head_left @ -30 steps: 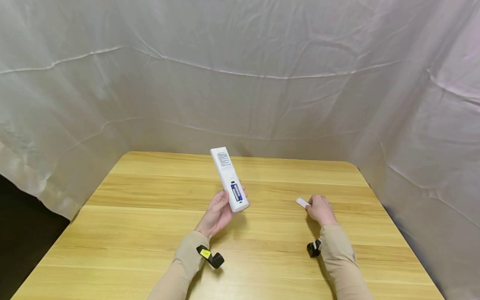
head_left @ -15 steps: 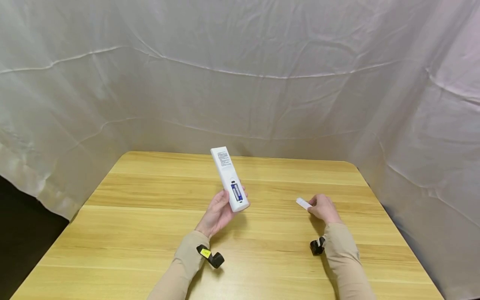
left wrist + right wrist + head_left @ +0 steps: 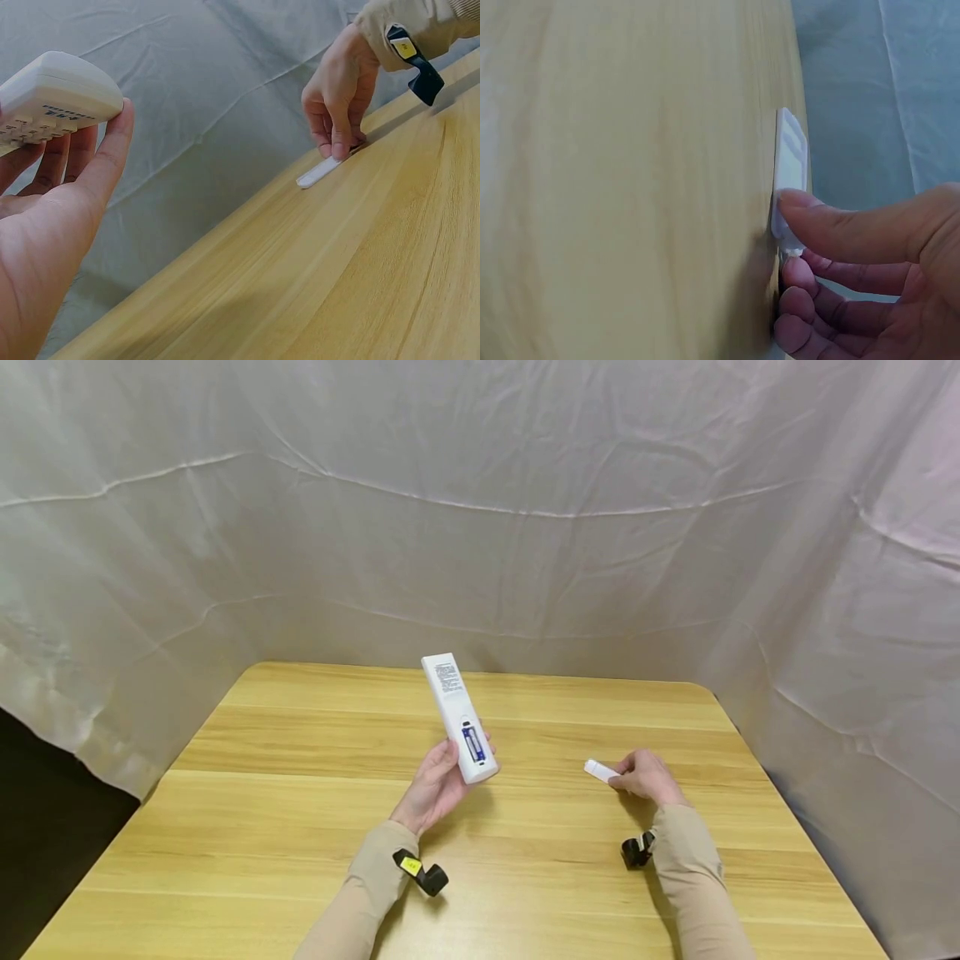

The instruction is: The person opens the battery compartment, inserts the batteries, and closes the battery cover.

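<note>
My left hand (image 3: pixel 433 787) grips a white remote control (image 3: pixel 456 714) by its lower end, raised over the table with its back facing up. The battery compartment (image 3: pixel 473 744) is uncovered and holds blue-and-silver batteries. In the left wrist view, the button side of the remote (image 3: pixel 60 94) faces down toward the curled fingers. To the right, my right hand (image 3: pixel 647 777) pinches a small white battery cover (image 3: pixel 600 770) between thumb and fingers, close over the tabletop. The right wrist view shows the thumb lying across the cover's (image 3: pixel 790 161) face.
The wooden table (image 3: pixel 315 835) spreads beneath both hands. Grey-white curtains (image 3: pixel 480 527) hang behind it and along its sides. Black wrist cameras (image 3: pixel 431 880) are strapped over the beige sleeves.
My right hand has shifted slightly, its wrist swinging right, and the battery cover now points a little further left. My left hand and the remote control stay where they were.
</note>
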A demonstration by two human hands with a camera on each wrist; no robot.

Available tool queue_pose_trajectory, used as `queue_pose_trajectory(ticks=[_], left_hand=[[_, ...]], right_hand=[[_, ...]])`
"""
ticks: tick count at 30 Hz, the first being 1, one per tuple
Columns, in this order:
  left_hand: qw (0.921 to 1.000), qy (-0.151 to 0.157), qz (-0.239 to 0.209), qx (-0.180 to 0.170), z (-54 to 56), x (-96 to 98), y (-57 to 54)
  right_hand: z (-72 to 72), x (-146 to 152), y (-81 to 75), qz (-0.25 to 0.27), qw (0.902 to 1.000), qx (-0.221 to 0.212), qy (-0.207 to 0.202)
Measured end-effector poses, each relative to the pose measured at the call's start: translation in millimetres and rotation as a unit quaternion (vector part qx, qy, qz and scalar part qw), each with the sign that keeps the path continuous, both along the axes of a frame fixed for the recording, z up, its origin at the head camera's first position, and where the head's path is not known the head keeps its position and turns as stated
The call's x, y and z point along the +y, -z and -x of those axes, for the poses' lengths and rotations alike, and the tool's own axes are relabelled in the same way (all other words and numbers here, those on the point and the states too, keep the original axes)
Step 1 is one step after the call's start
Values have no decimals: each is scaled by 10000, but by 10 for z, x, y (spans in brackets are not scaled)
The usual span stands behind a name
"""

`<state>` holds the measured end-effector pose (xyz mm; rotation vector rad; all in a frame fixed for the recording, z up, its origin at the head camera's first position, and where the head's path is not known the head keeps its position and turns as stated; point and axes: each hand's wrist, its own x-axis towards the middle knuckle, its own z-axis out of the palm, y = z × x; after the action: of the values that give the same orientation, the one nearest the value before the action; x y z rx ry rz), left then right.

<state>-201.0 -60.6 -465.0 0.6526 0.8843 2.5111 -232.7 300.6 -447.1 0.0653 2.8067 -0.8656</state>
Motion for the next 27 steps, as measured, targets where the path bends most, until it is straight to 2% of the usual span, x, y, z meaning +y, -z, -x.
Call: queue_pose_trajectory(ticks=[6,10,15,18,21,25,27], left_hand=[[10000,27,-20,-31,2,-3,-4],[10000,23,8,-54,8,-4,0],[10000,-12,46,-87,11,1,-2],[9998,-53,81,-160,9,5,-7],[9997,-96,129,-199,5,8,-9],[9997,-110,144,-165,0,9,-5],[9997,-111,126,-178,-1,10,-3]], right_hand=[[2,13,22,334,9994,-36,115],[9,21,49,442,9989,143,117],[4,37,67,537,9977,418,-67],[4,37,84,796,9957,450,-160],[6,21,107,1214,9914,485,-28],[26,3,108,1470,9855,832,149],[39,1,101,1501,9833,1024,113]])
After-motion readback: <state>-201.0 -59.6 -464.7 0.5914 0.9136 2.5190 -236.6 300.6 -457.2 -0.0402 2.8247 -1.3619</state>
